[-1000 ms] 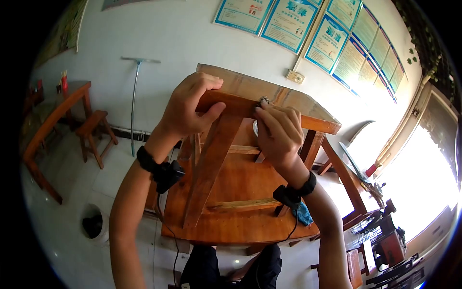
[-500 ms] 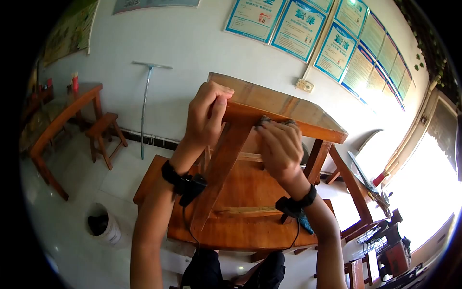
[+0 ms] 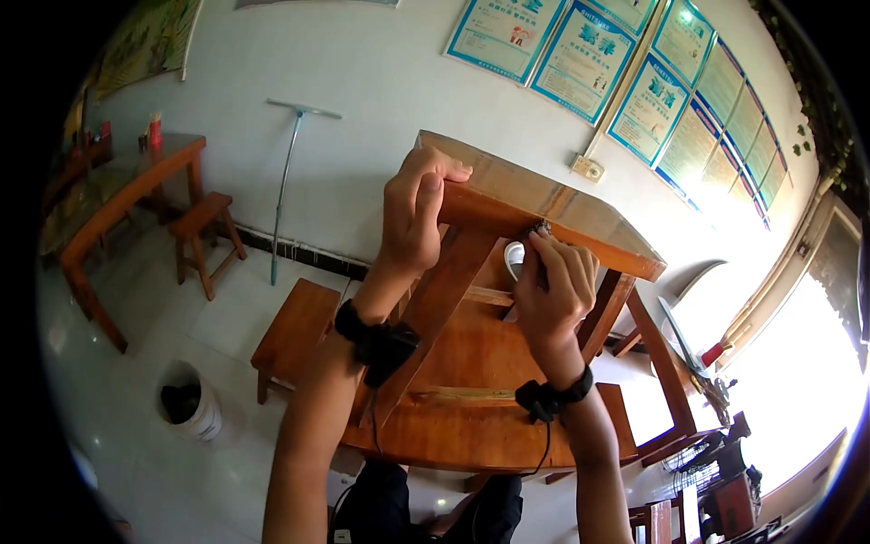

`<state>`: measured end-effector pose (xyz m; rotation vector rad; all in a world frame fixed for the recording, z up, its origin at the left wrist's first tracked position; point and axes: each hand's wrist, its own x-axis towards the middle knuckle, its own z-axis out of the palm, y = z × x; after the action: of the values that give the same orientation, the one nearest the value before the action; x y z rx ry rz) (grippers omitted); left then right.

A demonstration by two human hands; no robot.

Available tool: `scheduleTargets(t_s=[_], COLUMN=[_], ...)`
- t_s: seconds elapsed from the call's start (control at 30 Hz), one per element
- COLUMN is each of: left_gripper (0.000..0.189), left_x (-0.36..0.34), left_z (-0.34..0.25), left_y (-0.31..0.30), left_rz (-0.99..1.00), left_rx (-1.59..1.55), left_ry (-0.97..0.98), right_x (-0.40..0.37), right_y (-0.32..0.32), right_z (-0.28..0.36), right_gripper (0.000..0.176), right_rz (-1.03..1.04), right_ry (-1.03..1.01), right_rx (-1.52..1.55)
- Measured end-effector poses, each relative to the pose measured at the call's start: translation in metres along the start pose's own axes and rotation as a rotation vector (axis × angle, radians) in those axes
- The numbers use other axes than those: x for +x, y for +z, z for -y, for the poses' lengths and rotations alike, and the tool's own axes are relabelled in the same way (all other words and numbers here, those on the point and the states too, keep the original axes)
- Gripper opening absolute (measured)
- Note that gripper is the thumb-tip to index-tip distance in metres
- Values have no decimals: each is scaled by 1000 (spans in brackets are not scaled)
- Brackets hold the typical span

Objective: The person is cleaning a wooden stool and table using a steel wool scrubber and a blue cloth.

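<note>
In front of me a wooden table (image 3: 535,186) with a glossy, clear-covered top slants across the view. My left hand (image 3: 417,208) grips its near left corner, fingers curled over the rim and thumb on the outer side. Against the front edge, my right hand (image 3: 557,286) is closed around a dark, rough steel wool scrubber (image 3: 541,227), mostly covered by the fingers. Below the tabletop is a brown wooden surface (image 3: 471,354), with a slanting table leg (image 3: 435,313) in front of it. Both wrists wear black straps with small boxes and cables.
A wooden stool (image 3: 207,240) and another table (image 3: 149,168) stand at left. A squeegee pole (image 3: 286,195) leans on the wall. A white bin (image 3: 195,412) with something black inside sits on the floor. Several posters (image 3: 584,54) hang above. Clutter (image 3: 729,490) lies at lower right.
The view has shifted, so most things sit a little further right. My right hand has slid right along the table's front edge with the scrubber; my left hand keeps its grip.
</note>
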<state>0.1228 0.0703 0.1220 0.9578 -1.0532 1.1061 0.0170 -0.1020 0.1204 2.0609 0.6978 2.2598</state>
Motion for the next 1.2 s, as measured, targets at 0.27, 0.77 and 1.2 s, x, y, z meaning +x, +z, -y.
scheduleTargets(t_s=[0.27,0.77,1.2], left_gripper=[55,27,32], left_x=[4,-151,-296], left_z=[-2,-146,-156], left_y=[-6,-14,24], left_rz=[56,146,266], left_rx=[-25,518,-387], left_ry=[27,-240,-1494], right_x=[10,-153,-204], right_y=[31,-124,-195], right_z=[30,76,88], right_gripper=[19,28,55], right_rz=[-41,178,500], right_ry=[-6,511,861], right_rx=[97,153,765])
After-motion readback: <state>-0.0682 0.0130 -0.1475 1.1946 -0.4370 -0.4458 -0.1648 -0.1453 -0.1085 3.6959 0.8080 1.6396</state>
